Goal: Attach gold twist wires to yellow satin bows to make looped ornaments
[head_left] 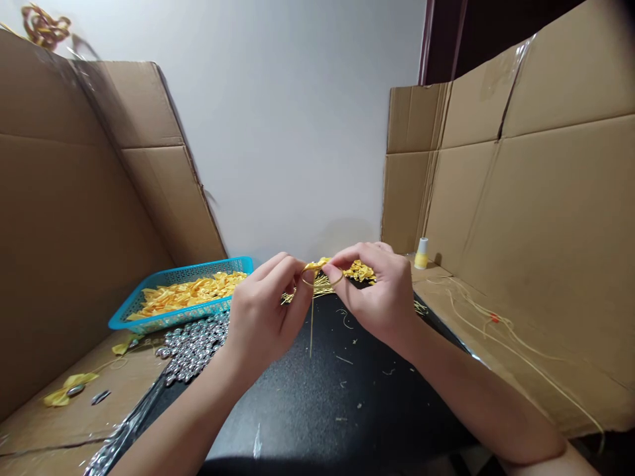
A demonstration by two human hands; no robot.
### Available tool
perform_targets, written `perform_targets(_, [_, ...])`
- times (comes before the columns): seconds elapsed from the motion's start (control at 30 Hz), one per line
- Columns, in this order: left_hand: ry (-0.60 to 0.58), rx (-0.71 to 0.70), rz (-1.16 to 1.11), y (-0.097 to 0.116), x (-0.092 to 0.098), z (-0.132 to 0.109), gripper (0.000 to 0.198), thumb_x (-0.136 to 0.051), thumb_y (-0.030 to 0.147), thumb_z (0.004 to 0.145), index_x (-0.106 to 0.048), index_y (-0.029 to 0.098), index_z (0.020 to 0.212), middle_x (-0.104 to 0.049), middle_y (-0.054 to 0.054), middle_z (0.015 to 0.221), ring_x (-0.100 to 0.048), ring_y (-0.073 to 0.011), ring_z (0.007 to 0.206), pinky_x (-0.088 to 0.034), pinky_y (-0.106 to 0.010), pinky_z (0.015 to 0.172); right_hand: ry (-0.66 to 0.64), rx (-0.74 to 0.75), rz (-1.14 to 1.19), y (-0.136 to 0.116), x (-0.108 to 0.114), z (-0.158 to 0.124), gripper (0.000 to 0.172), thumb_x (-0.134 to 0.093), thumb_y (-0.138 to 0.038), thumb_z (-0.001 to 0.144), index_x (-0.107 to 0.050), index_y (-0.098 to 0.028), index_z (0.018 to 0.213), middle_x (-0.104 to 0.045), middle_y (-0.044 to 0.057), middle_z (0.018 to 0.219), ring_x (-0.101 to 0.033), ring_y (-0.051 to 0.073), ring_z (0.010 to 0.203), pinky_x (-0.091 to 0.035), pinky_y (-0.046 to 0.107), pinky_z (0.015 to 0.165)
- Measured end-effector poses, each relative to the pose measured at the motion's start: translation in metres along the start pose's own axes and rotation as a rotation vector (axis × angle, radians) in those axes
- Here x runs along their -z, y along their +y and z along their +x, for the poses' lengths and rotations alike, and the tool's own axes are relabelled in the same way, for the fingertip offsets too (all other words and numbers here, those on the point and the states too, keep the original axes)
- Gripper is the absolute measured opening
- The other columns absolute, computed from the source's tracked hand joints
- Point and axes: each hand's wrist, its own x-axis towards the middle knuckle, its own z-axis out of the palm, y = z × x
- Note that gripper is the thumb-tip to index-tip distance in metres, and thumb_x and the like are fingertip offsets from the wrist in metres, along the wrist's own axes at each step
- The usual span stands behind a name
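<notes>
In the middle of the head view, both my hands are raised over the black tabletop with their fingers pinched. My left hand grips one side of a thin gold cord, which curves in a small loop between the hands and has one end hanging straight down. On the other side, my right hand pinches the cord between thumb and forefinger. A small shiny yellow ribbon piece shows between the fingertips, at the top of the loop; its shape is partly hidden by the fingers.
A blue basket of yellow ribbon bows stands at the left, by a heap of silver beads. Cut gold cords and a gold pile lie behind my hands. A small bottle stands right; cardboard walls flank the black table.
</notes>
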Motion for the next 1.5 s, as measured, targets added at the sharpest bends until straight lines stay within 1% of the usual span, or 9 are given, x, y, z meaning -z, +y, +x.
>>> perform_targets(0.1, [0.004, -0.066, 0.028, -0.002, -0.001, -0.001, 0.016, -0.050, 0.012, 0.090, -0.046, 0.020, 0.076, -0.043, 0.003, 0.066, -0.039, -0.0110, 0.058, -0.033, -0.024, 0.053, -0.053, -0.182, 0.200, 0.003, -0.001, 0.001, 0.008, -0.067, -0.028, 0.079, -0.065, -0.022, 0.074, -0.070, 0.001, 0.074, -0.061, 0.016, 0.069, -0.043, 0.036, 0.073])
perform_targets(0.23, [-0.007, -0.125, 0.038, -0.004, 0.001, 0.000, 0.013, -0.051, 0.011, 0.090, -0.049, 0.019, 0.080, -0.050, 0.001, 0.070, -0.043, -0.0118, 0.060, -0.036, -0.024, 0.056, -0.298, -0.432, 0.604, 0.013, 0.000, 0.009, 0.014, -0.071, -0.033, 0.075, -0.067, -0.019, 0.078, -0.070, 0.002, 0.077, -0.062, 0.014, 0.073, -0.047, 0.032, 0.072])
perform_targets(0.4, [-0.056, -0.127, -0.058, -0.007, 0.006, 0.005, 0.016, -0.051, 0.011, 0.089, -0.051, 0.019, 0.076, -0.050, 0.001, 0.065, -0.044, -0.0115, 0.058, -0.037, -0.024, 0.054, -0.335, -0.409, 0.703, 0.021, 0.003, 0.015, 0.013, -0.071, -0.031, 0.076, -0.067, -0.020, 0.073, -0.067, 0.000, 0.073, -0.058, 0.012, 0.072, -0.046, 0.031, 0.074])
perform_targets(0.63, [-0.076, 0.015, -0.422, -0.025, -0.002, 0.002, 0.021, -0.049, 0.028, 0.094, -0.059, 0.020, 0.079, -0.062, -0.004, 0.074, -0.054, -0.0146, 0.064, -0.044, -0.029, 0.059, -0.356, -0.539, 1.060, 0.024, -0.006, 0.014, 0.020, -0.079, -0.035, 0.065, -0.065, -0.022, 0.069, -0.063, -0.003, 0.072, -0.056, 0.011, 0.070, -0.047, 0.030, 0.074])
perform_targets(0.8, [-0.067, 0.035, -0.526, -0.034, -0.009, 0.001, 0.025, -0.050, 0.035, 0.094, -0.059, 0.020, 0.076, -0.060, -0.004, 0.072, -0.053, -0.0156, 0.068, -0.045, -0.032, 0.064, -0.327, -0.619, 1.114, 0.023, -0.013, 0.012, 0.020, -0.078, -0.036, 0.064, -0.064, -0.023, 0.069, -0.062, -0.002, 0.073, -0.054, 0.011, 0.069, -0.047, 0.028, 0.071])
perform_targets(1.0, [-0.063, 0.027, -0.611, -0.036, -0.010, 0.004, 0.027, -0.051, 0.038, 0.093, -0.058, 0.021, 0.074, -0.057, -0.002, 0.072, -0.052, -0.0143, 0.067, -0.045, -0.030, 0.063, -0.390, -0.772, 1.138, 0.022, -0.012, 0.011, 0.021, -0.076, -0.033, 0.066, -0.058, -0.021, 0.069, -0.062, 0.001, 0.081, -0.056, 0.012, 0.073, -0.048, 0.027, 0.068])
perform_targets(1.27, [-0.080, 0.215, -0.849, -0.036, -0.016, -0.001, 0.027, -0.051, 0.043, 0.093, -0.056, 0.022, 0.076, -0.061, -0.002, 0.073, -0.058, -0.0147, 0.067, -0.051, -0.031, 0.065, -0.371, -0.886, 1.208, 0.015, -0.012, 0.011, 0.018, -0.077, -0.028, 0.063, -0.061, -0.021, 0.068, -0.060, 0.000, 0.071, -0.054, 0.012, 0.067, -0.046, 0.028, 0.066])
perform_targets(1.37, [-0.106, 0.313, -0.884, -0.035, -0.014, -0.001, 0.028, -0.051, 0.042, 0.093, -0.055, 0.022, 0.074, -0.061, -0.002, 0.074, -0.058, -0.0136, 0.065, -0.052, -0.030, 0.065, -0.367, -0.842, 1.149, 0.015, -0.011, 0.010, 0.016, -0.075, -0.032, 0.066, -0.064, -0.020, 0.066, -0.059, 0.000, 0.068, -0.053, 0.012, 0.065, -0.045, 0.029, 0.067])
perform_targets(1.5, [-0.149, 0.374, -0.951, -0.032, -0.010, 0.001, 0.027, -0.053, 0.040, 0.093, -0.057, 0.020, 0.075, -0.060, 0.000, 0.073, -0.056, -0.0111, 0.064, -0.051, -0.026, 0.065, -0.297, -0.660, 1.026, 0.016, -0.011, 0.010, 0.015, -0.068, -0.034, 0.072, -0.066, -0.020, 0.066, -0.062, 0.000, 0.067, -0.052, 0.011, 0.066, -0.044, 0.029, 0.070])
